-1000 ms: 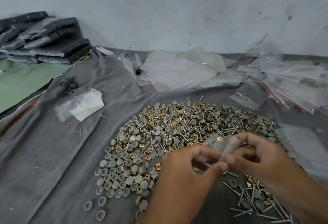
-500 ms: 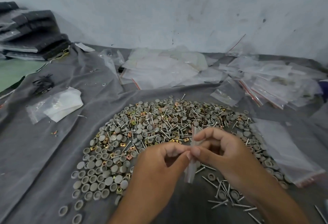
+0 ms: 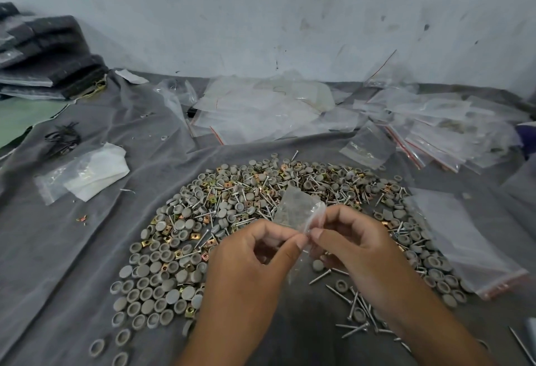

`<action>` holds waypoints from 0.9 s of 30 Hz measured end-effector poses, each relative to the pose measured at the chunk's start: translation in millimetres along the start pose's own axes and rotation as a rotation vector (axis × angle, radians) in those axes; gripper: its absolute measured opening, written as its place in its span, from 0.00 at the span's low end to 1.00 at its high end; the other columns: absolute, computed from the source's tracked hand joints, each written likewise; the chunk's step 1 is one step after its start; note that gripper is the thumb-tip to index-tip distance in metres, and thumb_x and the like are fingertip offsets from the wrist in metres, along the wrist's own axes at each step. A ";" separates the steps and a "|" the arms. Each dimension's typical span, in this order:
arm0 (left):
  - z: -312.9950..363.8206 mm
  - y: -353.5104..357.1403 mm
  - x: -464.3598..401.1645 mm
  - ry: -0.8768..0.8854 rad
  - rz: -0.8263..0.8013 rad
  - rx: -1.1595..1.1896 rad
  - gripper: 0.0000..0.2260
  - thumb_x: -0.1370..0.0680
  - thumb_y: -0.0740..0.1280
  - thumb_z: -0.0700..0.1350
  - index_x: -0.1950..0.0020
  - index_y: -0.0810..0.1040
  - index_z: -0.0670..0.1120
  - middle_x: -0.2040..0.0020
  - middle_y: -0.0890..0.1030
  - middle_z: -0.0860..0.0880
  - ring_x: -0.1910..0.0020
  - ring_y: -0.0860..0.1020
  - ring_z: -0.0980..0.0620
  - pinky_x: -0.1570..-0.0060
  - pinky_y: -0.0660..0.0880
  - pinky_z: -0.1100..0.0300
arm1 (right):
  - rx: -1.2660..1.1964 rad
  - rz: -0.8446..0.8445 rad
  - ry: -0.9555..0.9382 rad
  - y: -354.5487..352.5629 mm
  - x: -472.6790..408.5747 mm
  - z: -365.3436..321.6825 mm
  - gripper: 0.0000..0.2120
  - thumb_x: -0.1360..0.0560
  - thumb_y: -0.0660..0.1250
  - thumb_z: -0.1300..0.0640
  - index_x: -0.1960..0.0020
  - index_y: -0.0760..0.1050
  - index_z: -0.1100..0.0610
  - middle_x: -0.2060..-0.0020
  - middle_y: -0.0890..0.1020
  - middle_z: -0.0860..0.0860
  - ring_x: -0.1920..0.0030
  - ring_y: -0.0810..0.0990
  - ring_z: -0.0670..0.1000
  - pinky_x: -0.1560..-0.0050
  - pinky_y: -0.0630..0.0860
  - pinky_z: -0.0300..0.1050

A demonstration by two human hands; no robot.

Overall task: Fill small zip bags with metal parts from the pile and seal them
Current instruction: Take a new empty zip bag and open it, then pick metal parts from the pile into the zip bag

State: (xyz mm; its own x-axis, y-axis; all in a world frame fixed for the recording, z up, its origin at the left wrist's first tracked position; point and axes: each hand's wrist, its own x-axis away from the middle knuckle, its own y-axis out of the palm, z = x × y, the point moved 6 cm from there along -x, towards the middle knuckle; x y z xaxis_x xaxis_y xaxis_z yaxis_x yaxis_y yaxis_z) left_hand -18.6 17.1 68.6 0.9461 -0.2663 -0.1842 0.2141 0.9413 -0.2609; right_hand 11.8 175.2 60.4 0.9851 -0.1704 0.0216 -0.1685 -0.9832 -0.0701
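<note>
A small clear zip bag (image 3: 294,209) is held up over the pile, tilted, its body reaching up and away from my hands. My left hand (image 3: 255,261) pinches its near edge between thumb and forefinger. My right hand (image 3: 351,246) pinches the same edge just to the right, fingertips almost touching the left ones. Under and behind the hands lies the wide pile of metal parts (image 3: 232,209): grey round caps, brass square clips and silver screws on the grey cloth (image 3: 58,249). What the bag contains is hard to make out.
Heaps of clear zip bags lie at the back middle (image 3: 261,110) and back right (image 3: 435,127). A larger bag (image 3: 464,243) lies right of the pile. A bag with white paper (image 3: 84,174) and black bands (image 3: 62,139) lie at left. Dark stacked packs (image 3: 43,55) sit far left.
The bag has gone from hanging edge-on between my fingers to tilted up with its flat side showing. Both hands stay pinched on it, and my view has shifted slightly.
</note>
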 end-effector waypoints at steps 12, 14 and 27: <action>25.0 2.1 8.1 0.273 0.100 -0.408 0.08 0.25 0.70 0.49 0.52 0.74 0.61 0.61 0.80 0.61 0.61 0.80 0.62 0.64 0.76 0.63 | 0.074 0.037 -0.040 4.9 5.4 -1.2 0.07 0.30 0.74 0.45 0.57 0.80 0.47 0.64 0.84 0.50 0.64 0.80 0.48 0.62 0.79 0.44; 26.1 -1.2 6.7 0.301 0.134 -0.432 0.11 0.24 0.72 0.43 0.54 0.77 0.59 0.60 0.80 0.61 0.61 0.79 0.60 0.65 0.75 0.63 | 0.139 0.050 -0.052 3.8 5.2 -1.1 0.03 0.26 0.73 0.53 0.57 0.81 0.46 0.64 0.84 0.48 0.64 0.81 0.48 0.62 0.78 0.46; 22.3 -7.5 6.0 0.435 0.274 -0.621 0.11 0.31 0.70 0.41 0.51 0.86 0.43 0.47 0.80 0.45 0.55 0.79 0.48 0.61 0.73 0.59 | 0.192 -0.074 0.014 19.8 7.3 15.1 0.03 0.27 0.73 0.52 0.55 0.80 0.48 0.65 0.83 0.46 0.67 0.75 0.47 0.65 0.71 0.40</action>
State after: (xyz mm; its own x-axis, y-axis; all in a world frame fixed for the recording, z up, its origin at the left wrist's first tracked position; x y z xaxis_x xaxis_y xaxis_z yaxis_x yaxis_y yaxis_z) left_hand -9.1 13.0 90.6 0.7386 -0.2203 -0.6371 -0.3068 0.7316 -0.6087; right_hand 16.1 155.5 44.1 0.9938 -0.1007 0.0476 -0.0853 -0.9626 -0.2571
